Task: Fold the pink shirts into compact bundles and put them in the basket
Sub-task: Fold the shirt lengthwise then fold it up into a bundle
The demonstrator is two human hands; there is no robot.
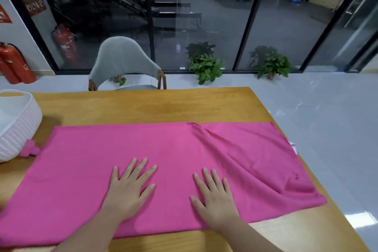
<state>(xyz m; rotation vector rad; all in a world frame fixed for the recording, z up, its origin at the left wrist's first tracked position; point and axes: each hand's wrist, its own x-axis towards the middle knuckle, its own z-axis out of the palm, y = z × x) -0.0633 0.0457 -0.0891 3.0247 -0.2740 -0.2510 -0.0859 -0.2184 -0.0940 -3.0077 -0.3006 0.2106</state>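
Pressing flat with fingers spread, the left hand [127, 188] and right hand [214, 198] smoothed the pink shirt [81, 170] on the desk [163, 106]; wrinkles at right probably needed flattening before folding.

That shirt [155, 172] under the fingers [141, 168] is a loud, solid hot pink, no print or stripes anywhere, with a bit of white tag [293, 146] peeking out far right of them. The worktop [143, 106] past the fingertips is honey-yellow wood with a darker amber patch in the grain. Off to the left of the fingers, the basket [18, 129] is plain white with a fine ribbed weave texture. Beyond it all: a pale grey chair [122, 59] with brown wooden arms, red fire extinguishers [14, 65], and green leafy plants [206, 67] on a light grey floor [327, 108].
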